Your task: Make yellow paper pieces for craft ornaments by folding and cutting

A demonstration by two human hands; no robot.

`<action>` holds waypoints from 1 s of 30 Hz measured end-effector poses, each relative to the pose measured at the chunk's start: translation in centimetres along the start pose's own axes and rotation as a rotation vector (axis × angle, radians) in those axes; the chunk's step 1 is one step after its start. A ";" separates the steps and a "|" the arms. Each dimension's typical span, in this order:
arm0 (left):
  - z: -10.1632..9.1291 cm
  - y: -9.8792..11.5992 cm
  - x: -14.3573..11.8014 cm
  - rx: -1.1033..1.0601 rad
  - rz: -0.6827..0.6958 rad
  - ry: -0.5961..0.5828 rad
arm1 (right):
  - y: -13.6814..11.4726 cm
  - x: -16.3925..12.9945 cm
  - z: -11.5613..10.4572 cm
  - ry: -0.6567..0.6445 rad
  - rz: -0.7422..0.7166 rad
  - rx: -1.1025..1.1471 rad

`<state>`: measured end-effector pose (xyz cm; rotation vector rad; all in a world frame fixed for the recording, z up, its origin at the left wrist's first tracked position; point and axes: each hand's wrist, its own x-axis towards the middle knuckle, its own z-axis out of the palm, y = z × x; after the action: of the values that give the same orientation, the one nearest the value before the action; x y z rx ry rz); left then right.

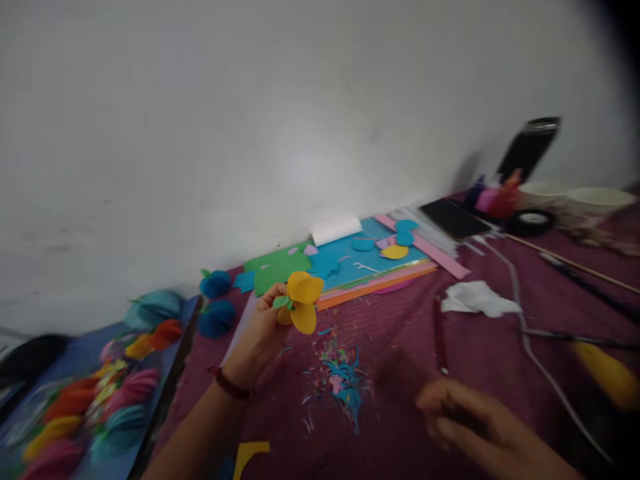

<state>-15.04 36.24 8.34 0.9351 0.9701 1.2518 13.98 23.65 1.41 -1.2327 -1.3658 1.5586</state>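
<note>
Bare maroon worktop (400, 320) lies open at the centre, strewn only with flat paper scraps (340, 380). At twelve o'clock a stack of coloured paper sheets (365, 267) lies against the white wall (250, 133). At three o'clock a grey cable (520, 313), crumpled white paper (477, 298) and thin wooden stick (570, 263) cross the path. At nine o'clock, a blue board of paper flowers (90, 387) blocks.

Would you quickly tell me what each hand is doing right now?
Left hand: closed, holding a yellow paper flower.
Right hand: blurred, holds nothing visible; open or closed cannot be told.

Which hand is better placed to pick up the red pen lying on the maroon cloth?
Probably the right hand: it is free and blurred, low near the red pen. The left hand is busy holding the yellow paper flower.
</note>
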 end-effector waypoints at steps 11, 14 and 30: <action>18.1 -1.7 -4.5 0.176 -0.174 -0.739 | -6.2 -6.8 -5.0 0.462 -0.757 -0.225; 19.3 -2.4 -7.3 0.187 -0.092 -0.663 | -6.3 -8.5 -5.1 0.445 -0.798 -0.479; 20.7 -3.0 -23.4 0.196 0.692 -0.032 | -8.7 -15.5 -1.3 0.651 -1.095 -0.390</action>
<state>4.08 11.90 13.82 1.5196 0.7713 1.7218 19.07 11.17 13.07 -0.8003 -1.4927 0.1204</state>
